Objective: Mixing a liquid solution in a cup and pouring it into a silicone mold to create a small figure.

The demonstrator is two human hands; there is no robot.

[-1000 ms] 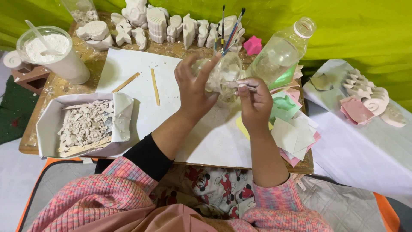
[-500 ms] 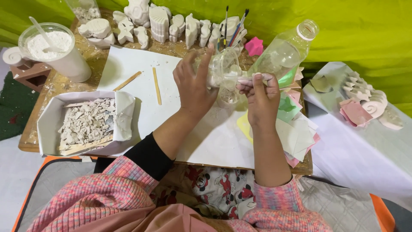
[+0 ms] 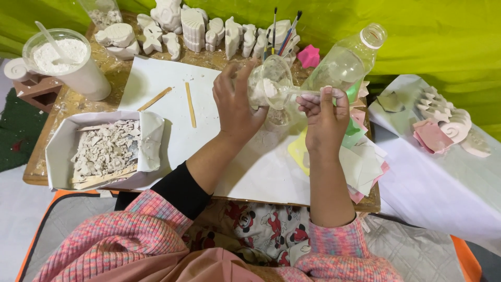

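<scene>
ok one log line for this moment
left hand: holds clear plastic cup tilted | right hand: holds thin stirrer in cup | white powder inside

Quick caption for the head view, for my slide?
Left hand tilts clear cup of white plaster; right hand stirs with spoon.

Pink knitted sleeves [image 3: 130, 235], yellow-green cloth [image 3: 433, 42], white plaster figures [image 3: 193, 26].

Two wooden sticks [image 3: 177, 99] are lying at eleven o'clock, one plastic bottle [image 3: 344, 65] is tilting at one, three paintbrushes [image 3: 284, 34] are standing at twelve.
</scene>
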